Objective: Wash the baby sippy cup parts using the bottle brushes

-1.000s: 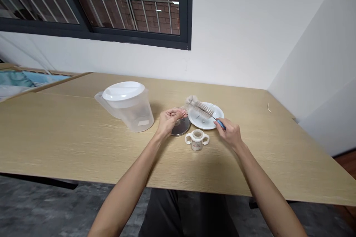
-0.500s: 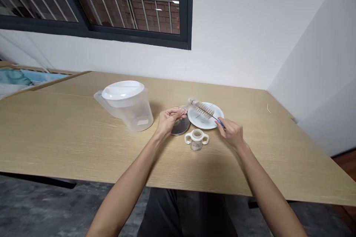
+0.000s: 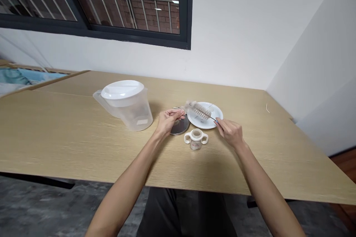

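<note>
And here's the right hand [image 3: 230,132], thumb and fingertips [image 3: 218,123] pinched narrow on the thin wire stem of a bottle brush [image 3: 201,111], just ahead of its blue handle [image 3: 215,120], which is nearly buried in the grip! The brush's pale bristles sit right over a white plate [image 3: 205,115], though from up here you can't tell whether they're touching it. Over on the left, the left hand [image 3: 168,120] is curled closed around a small pale object [image 3: 178,110], mostly hidden by the fingers and too small to make out, just beside the brush's tufted tip. Under that hand, partly covered, lies a round metallic disc [image 3: 179,129], right up against the plate's rim. Nearer in stands a white two-handled cup [image 3: 196,139], upright and just apart from the plate. Off to the left, well clear of the hands, sits a clear plastic pitcher [image 3: 136,113] with a white lid [image 3: 122,89], all on a light wooden table [image 3: 69,144].
</note>
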{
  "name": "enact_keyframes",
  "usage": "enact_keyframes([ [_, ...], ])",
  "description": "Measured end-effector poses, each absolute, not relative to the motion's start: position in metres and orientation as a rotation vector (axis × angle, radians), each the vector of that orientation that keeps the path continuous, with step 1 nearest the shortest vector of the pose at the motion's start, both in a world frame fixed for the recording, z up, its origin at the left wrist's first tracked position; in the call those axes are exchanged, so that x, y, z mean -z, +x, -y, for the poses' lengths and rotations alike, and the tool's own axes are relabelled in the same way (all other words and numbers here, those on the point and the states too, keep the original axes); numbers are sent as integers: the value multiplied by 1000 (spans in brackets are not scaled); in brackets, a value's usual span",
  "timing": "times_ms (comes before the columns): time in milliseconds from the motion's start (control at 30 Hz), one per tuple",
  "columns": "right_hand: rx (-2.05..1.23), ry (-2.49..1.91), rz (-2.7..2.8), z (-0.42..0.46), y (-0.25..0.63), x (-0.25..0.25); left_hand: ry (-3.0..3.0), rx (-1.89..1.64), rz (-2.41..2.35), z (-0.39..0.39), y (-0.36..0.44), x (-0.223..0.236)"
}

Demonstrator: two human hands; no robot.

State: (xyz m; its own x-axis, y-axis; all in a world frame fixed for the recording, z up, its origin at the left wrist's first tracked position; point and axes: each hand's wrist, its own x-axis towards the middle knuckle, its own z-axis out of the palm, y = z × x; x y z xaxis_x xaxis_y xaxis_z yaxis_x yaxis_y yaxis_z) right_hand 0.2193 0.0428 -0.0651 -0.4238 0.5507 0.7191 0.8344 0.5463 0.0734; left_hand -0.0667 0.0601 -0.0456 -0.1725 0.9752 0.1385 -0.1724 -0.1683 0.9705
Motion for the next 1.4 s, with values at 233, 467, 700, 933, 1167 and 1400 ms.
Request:
enact_keyframes([
  [233,572,-1151,1959,-46,230,60,1070,-1564,-1073,-60,-69,40],
  [467,419,-1032,2009,-40,211,62,1082,-1510,-1097,-60,-68,44],
  [700,433,-1241,1999,-47,219,66,1117,-1521,-1068,-60,-68,43],
  [933,179,-1183,1786,-45,216,59,984,-1504,-971,-53,-62,28],
  [1167,66,-1213,1789,-42,212,57,959,-1513,-917,-50,-63,23],
  [1400,63,-1212,1828,-42,213,57,965,-1566,-890,-49,-62,22],
])
